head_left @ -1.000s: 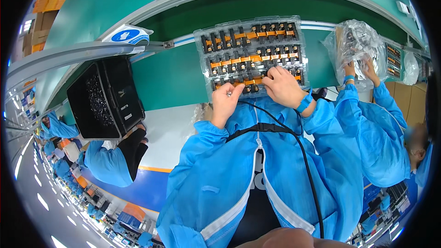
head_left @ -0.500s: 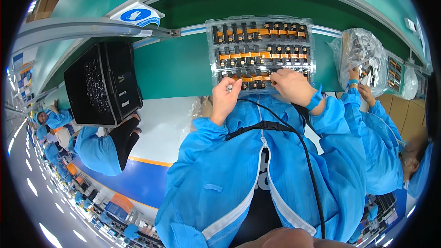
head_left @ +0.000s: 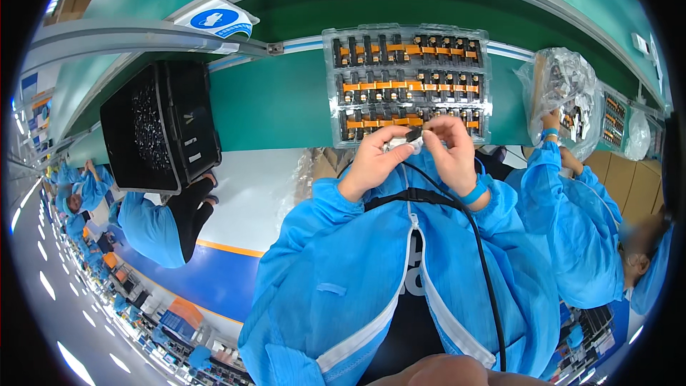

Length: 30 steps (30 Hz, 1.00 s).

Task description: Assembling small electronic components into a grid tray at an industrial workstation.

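Observation:
In front of the near edge of a clear plastic tray [head_left: 333,93] my two hands meet. Between the thumb and fingers of my left hand [head_left: 375,164] is a small silvery piece [head_left: 394,145], its exact kind too small to tell. A small black part [head_left: 414,134] sits just above it, and the fingertips of my right hand [head_left: 450,157] pinch its right end. The tray holds three rows of black parts [head_left: 382,50] with orange flat flex cables [head_left: 382,87] across them. Part of the nearest row is hidden behind my fingers.
A large black bin [head_left: 171,129] with small dark pieces stands on the green bench [head_left: 268,111] at left. To the right lie a plastic bag of parts [head_left: 564,86] and a co-worker's hands [head_left: 550,125]. A black cable [head_left: 475,243] runs down my front.
My right hand has drawn back from the tray's nearest row toward me. My left hand has moved right to meet it, and a black part now shows between them.

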Tool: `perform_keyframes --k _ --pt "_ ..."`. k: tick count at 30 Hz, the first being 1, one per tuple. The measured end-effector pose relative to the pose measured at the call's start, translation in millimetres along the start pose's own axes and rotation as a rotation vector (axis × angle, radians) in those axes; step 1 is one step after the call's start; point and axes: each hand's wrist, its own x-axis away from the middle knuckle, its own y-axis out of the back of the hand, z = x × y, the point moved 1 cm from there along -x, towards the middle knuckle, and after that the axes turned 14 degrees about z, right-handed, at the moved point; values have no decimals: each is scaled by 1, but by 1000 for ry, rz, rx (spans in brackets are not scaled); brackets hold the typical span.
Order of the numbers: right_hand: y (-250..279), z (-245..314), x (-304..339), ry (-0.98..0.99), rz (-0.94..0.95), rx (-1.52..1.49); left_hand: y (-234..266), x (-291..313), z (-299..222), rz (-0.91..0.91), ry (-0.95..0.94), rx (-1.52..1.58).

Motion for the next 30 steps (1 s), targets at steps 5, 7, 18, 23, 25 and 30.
perform_keyframes --k 5,7,18,23,25,30 --pt "-2 16 10 347 242 521 0 3 8 -61 -52 2" --pt "-7 3 17 202 185 352 0 4 13 -13 -87 14" --pt "22 -21 42 -236 377 -69 -10 -1 -2 250 57 -123" --pt "23 -6 24 -13 471 245 2 6 -3 195 -9 -364" --pt "28 -3 16 20 506 314 -1 2 -8 162 -20 -501" --pt "36 6 13 321 476 593 -13 6 -9 -36 41 -559"
